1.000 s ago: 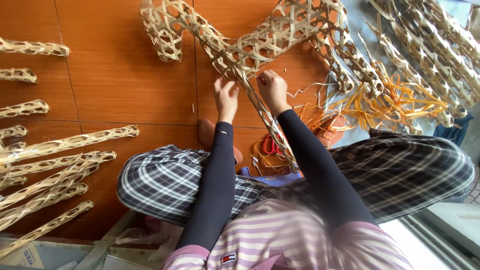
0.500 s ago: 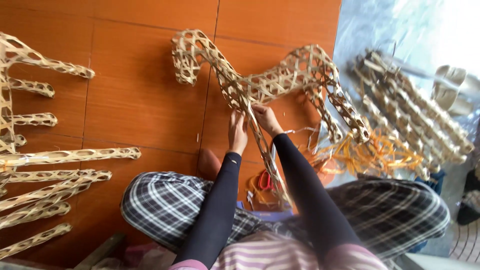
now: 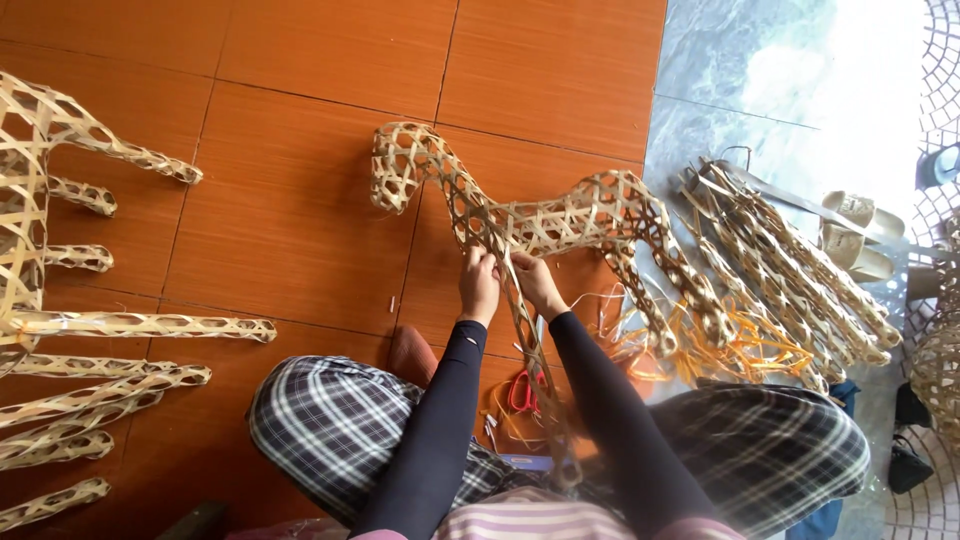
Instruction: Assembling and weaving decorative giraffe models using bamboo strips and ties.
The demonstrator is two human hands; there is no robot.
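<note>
A woven bamboo figure (image 3: 560, 215) shaped like an animal lies on the orange floor tiles in front of me. My left hand (image 3: 479, 287) and my right hand (image 3: 535, 283) both grip one of its woven legs (image 3: 520, 320), which runs down toward my lap. My fingers pinch the thin strips where the leg joins the body. Both arms are in dark sleeves.
Several finished woven legs (image 3: 130, 325) lie at the left beside another woven figure (image 3: 25, 180). More woven pieces (image 3: 790, 265) and loose orange strips (image 3: 750, 350) lie at the right. Red scissors (image 3: 522, 392) rest between my knees. Sandals (image 3: 855, 235) stand on the grey floor.
The camera view has shifted, so the figure and my hands now sit lower in the frame. Both hands keep hold of the same woven leg.
</note>
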